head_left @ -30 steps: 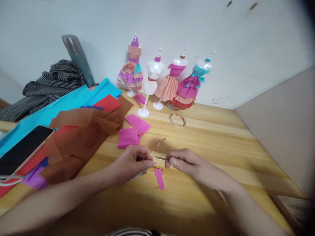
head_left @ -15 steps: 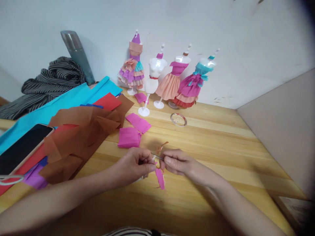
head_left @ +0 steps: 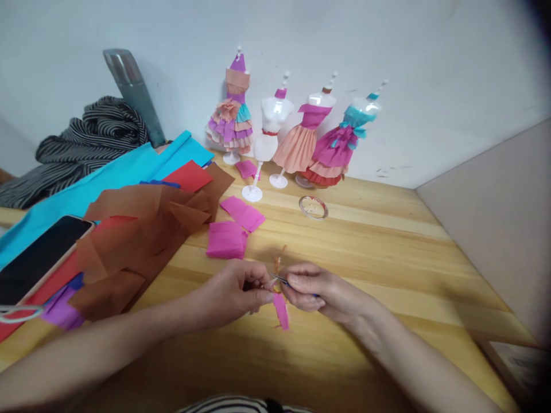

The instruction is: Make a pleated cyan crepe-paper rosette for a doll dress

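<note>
My left hand (head_left: 249, 288) is closed in a pinch over the table. Between its thumb and forefinger shows the end of a small pale piece (head_left: 271, 283), mostly hidden by the fingers. Close on the right, my right hand (head_left: 307, 287) grips a small blue-handled tool with a narrow metal tip (head_left: 282, 280), which looks like small scissors. That tip points left at the pale piece, near or touching it. Below the fingertips is a narrow pink paper strip (head_left: 281, 312); thin orange-brown scraps (head_left: 278, 263) show just beyond them.
Pink crepe paper pieces (head_left: 227, 240) lie ahead. Several small mannequins (head_left: 266, 143), most in paper dresses, stand along the wall, with a clear tape ring (head_left: 313, 207) in front. Leftward are brown paper sheets (head_left: 129, 212), a phone (head_left: 47, 252), striped cloth (head_left: 92, 129) and a bottle (head_left: 135, 94).
My right hand has turned a little, so the tool's blue handle now shows. The tip has shifted slightly, and the left hand stays nearly in place.
</note>
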